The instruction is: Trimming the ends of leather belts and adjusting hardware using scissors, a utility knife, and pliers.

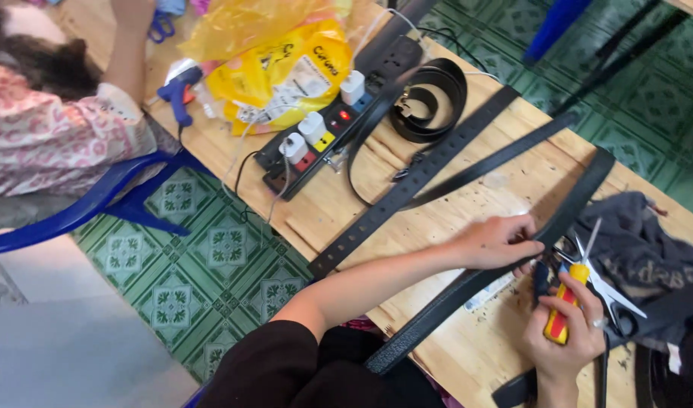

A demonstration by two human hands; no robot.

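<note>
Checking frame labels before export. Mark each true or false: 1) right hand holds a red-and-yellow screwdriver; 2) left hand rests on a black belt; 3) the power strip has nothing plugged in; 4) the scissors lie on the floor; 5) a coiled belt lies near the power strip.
1) The right hand holds a red-and-yellow screwdriver. True.
2) The left hand rests on a black belt. True.
3) The power strip has nothing plugged in. False: three white plugs sit in it.
4) The scissors lie on the floor. False: they lie on the wooden table, beside the right hand.
5) A coiled belt lies near the power strip. True.
</note>
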